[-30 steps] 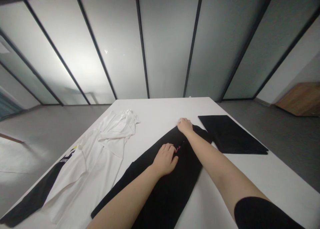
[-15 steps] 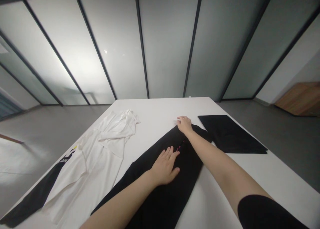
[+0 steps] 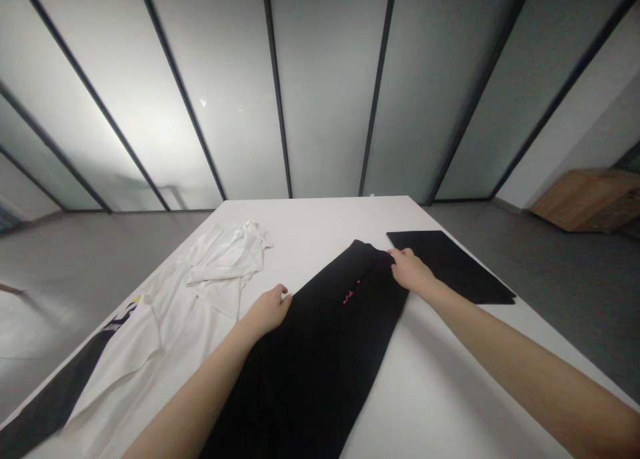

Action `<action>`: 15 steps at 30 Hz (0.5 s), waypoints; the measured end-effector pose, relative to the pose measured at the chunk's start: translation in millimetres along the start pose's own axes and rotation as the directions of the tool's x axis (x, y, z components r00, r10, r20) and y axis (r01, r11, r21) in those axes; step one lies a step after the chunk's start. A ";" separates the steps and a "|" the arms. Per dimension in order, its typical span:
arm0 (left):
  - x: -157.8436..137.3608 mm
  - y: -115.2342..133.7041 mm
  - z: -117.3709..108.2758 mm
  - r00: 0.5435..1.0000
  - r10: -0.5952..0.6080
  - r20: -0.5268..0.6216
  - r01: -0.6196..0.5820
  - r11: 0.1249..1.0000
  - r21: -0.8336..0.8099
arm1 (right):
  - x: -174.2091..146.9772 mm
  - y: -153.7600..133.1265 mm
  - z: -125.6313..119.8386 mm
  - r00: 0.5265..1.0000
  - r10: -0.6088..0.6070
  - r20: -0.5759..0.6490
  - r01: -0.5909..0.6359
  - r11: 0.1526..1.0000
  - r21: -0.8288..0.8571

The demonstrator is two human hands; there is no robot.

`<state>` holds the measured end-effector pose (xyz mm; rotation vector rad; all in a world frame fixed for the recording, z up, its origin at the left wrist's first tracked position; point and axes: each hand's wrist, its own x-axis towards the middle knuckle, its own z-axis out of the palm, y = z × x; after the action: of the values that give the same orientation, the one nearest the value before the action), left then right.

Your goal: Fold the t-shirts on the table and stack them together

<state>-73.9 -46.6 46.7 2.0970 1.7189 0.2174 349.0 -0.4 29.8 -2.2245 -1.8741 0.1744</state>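
A long black garment (image 3: 320, 359) lies lengthwise on the white table, with a small pink print (image 3: 350, 292) near its far end. My left hand (image 3: 271, 309) is at its left edge, fingers closed on the cloth. At the upper right corner, my right hand (image 3: 411, 270) pinches the cloth between thumb and fingers. The garment's near end runs out of the bottom of the view. What kind of garment it is, I cannot tell.
On the left, a crumpled white garment (image 3: 210, 292) partly covers a dark one (image 3: 70, 379) with a yellow and white print. A folded black cloth (image 3: 450, 265) lies at the right edge of the table (image 3: 310, 212). Beyond are frosted panels (image 3: 325, 99) and a wooden cabinet (image 3: 585, 199).
My left hand has gone from lying flat on the garment to its left edge. My right hand has moved right to the corner. The far end now looks straighter, and the pink print shows fully.
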 end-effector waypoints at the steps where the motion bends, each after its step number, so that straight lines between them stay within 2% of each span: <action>1: 2.9 -1.5 -0.6 0.999 0.006 0.031 -0.005 1.000 -0.021 | 4.7 6.7 -1.8 0.999 0.026 0.030 -0.026 1.000 -0.007; 4: 10.5 0.1 1.5 0.998 0.004 0.064 -0.001 0.999 -0.044 | 24.3 13.1 -4.2 0.996 0.020 0.085 -0.020 1.000 0.001; 8: 13.3 5.2 8.7 0.999 0.024 0.048 -0.024 1.000 0.016 | 45.0 -0.1 -1.7 0.995 0.027 0.092 -0.024 0.999 -0.030; 11: 7.6 7.1 10.6 0.999 0.039 0.028 -0.041 0.996 0.073 | 48.4 -15.8 2.1 0.995 0.057 0.082 -0.052 0.996 -0.069; 15: -8.3 10.7 5.7 0.999 0.000 0.034 -0.006 0.985 0.170 | 44.7 -39.1 8.3 0.997 0.063 0.048 -0.057 0.992 -0.111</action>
<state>-64.0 -57.4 47.2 2.2099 1.7704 0.0357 317.6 50.5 33.9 -2.3723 -1.8867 0.1436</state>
